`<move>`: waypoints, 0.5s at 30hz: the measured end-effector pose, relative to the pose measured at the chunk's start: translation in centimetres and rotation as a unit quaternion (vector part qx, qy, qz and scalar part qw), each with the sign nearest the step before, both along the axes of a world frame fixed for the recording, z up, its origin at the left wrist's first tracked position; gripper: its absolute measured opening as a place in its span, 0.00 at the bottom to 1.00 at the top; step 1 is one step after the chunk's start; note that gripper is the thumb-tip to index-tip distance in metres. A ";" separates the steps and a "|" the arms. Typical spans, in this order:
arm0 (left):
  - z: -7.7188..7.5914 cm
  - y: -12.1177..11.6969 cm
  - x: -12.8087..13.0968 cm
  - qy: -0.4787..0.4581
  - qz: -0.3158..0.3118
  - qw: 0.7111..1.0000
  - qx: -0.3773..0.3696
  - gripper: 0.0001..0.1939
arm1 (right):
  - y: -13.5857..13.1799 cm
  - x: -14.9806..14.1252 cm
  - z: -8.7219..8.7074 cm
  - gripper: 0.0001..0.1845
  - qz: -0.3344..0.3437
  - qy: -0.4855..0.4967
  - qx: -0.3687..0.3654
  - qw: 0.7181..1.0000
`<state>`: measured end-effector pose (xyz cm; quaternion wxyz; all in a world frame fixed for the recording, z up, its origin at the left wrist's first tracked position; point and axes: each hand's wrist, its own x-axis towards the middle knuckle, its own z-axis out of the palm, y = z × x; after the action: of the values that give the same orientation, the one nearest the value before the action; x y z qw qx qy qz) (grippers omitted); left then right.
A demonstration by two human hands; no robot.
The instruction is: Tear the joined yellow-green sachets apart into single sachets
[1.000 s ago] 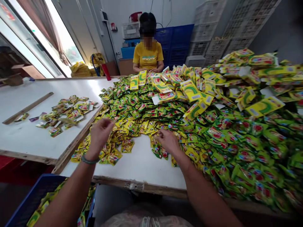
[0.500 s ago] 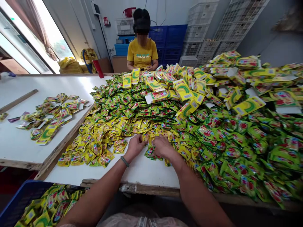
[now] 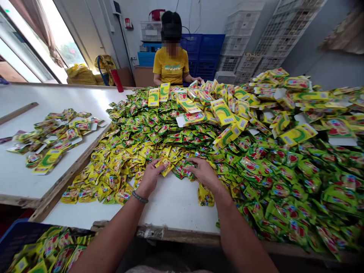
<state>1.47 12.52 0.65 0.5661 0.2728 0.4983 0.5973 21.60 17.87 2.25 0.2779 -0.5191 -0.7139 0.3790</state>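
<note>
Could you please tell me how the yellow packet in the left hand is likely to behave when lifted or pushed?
The yellow packet looks like thin, crinkled film, so it would probably flex in the left hand. Its glossy surface suggests it may slide easily across the white tabletop. Small and flattish, it is likely light and unlikely to roll.

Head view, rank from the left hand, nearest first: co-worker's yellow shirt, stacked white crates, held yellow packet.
1. Yellow packet: held in the left hand.
2. Yellow shirt: ahead, across the table.
3. White crates: farther back, ahead and to the right.
</note>
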 end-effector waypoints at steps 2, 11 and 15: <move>-0.1 -0.1 0.0 0.003 0.000 1.000 0.006 0.23 | 0.1 -0.1 0.2 0.18 -0.001 0.058 -0.035 0.998; 0.5 -0.6 1.5 0.048 -0.074 0.996 0.035 0.17 | -0.6 -2.5 -2.0 0.14 0.049 0.156 -0.054 0.985; 0.0 -0.5 1.8 0.105 -0.035 0.993 0.048 0.21 | -0.8 -3.3 -2.7 0.14 0.021 0.135 -0.031 0.990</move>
<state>3.28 12.05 0.68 0.5175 0.3787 0.5157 0.5683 18.34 17.03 -0.50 0.3474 -0.4566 -0.6687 0.4729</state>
